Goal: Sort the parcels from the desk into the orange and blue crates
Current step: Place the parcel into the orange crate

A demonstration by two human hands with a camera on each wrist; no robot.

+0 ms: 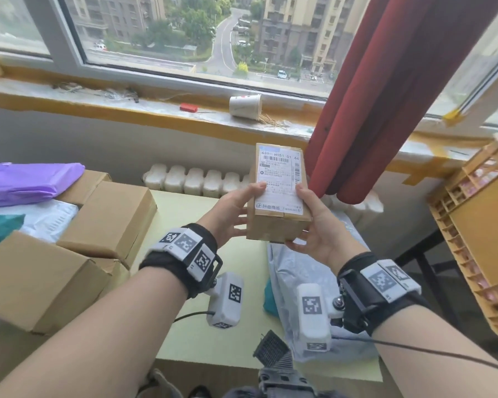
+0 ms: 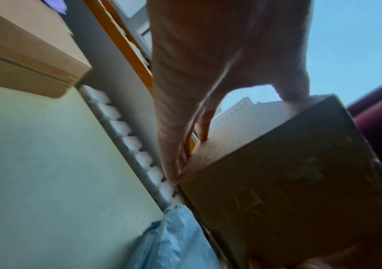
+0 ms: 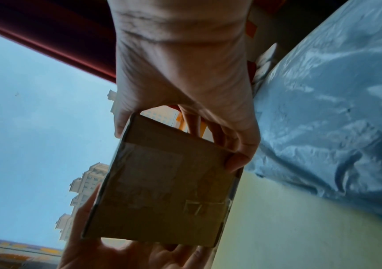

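Note:
A small brown cardboard parcel point(image 1: 278, 193) with a white shipping label facing me is held up above the pale green desk point(image 1: 207, 334). My left hand point(image 1: 236, 208) grips its left side, thumb on the label and fingers underneath. My right hand point(image 1: 314, 225) grips its right side the same way. The left wrist view shows the parcel point(image 2: 288, 182) from below with my fingers point(image 2: 173, 163) along its edge. In the right wrist view the parcel point(image 3: 162, 191) sits between both hands. An orange crate point(image 1: 477, 231) stands at the right edge. No blue crate is in view.
Several brown boxes point(image 1: 104, 219) lie at the left with a purple bag point(image 1: 29, 182) and white and teal mailers. A pale blue plastic mailer point(image 1: 299, 282) lies on the desk under my right wrist. A red curtain point(image 1: 385, 96) hangs behind the parcel. A radiator point(image 1: 196, 180) runs below the window sill.

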